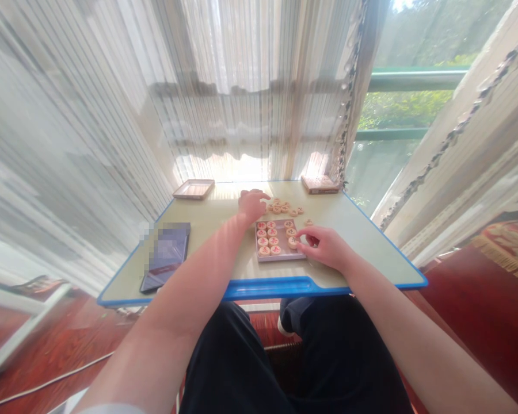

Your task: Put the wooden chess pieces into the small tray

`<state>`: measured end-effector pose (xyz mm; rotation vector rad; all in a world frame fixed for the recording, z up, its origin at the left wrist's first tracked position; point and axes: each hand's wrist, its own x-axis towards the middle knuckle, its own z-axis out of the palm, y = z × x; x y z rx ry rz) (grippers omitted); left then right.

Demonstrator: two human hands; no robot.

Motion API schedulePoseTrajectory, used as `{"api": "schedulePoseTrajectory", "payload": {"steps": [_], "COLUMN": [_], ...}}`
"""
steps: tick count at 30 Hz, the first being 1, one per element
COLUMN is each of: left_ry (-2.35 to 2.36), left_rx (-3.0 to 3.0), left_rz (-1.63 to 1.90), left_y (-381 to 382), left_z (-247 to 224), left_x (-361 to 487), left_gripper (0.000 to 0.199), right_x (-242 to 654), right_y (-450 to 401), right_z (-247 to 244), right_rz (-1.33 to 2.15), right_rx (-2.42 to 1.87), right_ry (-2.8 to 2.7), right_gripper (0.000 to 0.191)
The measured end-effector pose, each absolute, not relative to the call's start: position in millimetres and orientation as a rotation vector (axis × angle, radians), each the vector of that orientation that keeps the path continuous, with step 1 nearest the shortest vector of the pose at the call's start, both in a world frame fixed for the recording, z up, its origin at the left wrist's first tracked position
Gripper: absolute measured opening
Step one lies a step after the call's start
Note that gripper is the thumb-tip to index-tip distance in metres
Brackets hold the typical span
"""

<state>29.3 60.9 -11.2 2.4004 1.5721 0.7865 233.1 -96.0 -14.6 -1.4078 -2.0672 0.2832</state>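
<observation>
An open box point(280, 257) on the table holds round wooden pieces with characters. Two columns of red-marked pieces point(273, 241) fill its left side, and a shorter column of pieces point(289, 225) stands toward its right. My right hand point(323, 246) is at the box's right edge, thumb and forefinger bent around a piece point(292, 242) in that column. Behind the box lies a loose heap of pieces point(277, 209). My left hand point(252, 205) is at the heap's left side, fingers reaching over it; whether it grips a piece is too small to tell.
A shallow tray or lid point(194, 189) sits at the table's back left, a flat box point(320, 184) at the back right. A dark tablet point(167, 259) lies on the left. The table point(362, 253) has a blue rim, with curtains behind it.
</observation>
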Motion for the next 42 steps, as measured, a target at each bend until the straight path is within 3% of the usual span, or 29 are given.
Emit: {"api": "schedulePoseTrajectory", "payload": {"steps": [13, 25, 32, 42], "left_ry": [1.297, 1.306, 1.376, 1.386], "left_rx": [1.901, 2.216, 2.177, 2.204], "left_rz": [0.822, 0.742, 0.78, 0.807], "left_y": [70.9, 64.4, 66.8, 70.2], "left_z": [-21.8, -15.0, -17.8, -21.2], "left_x": [27.9, 25.5, 24.5, 26.4], "left_gripper": [0.04, 0.027, 0.026, 0.023], "right_x": [239.0, 245.3, 232.1, 237.9], "right_y": [-83.3, -20.1, 27.6, 19.1], "right_z": [-22.2, -8.7, -3.1, -4.9], "right_rz": [0.123, -0.12, -0.04, 0.026], "right_rx": [-1.511, -1.523, -1.568, -1.559], "right_ry": [-1.882, -2.239, -2.338, -2.167], "right_gripper": [0.026, 0.039, 0.025, 0.014]}}
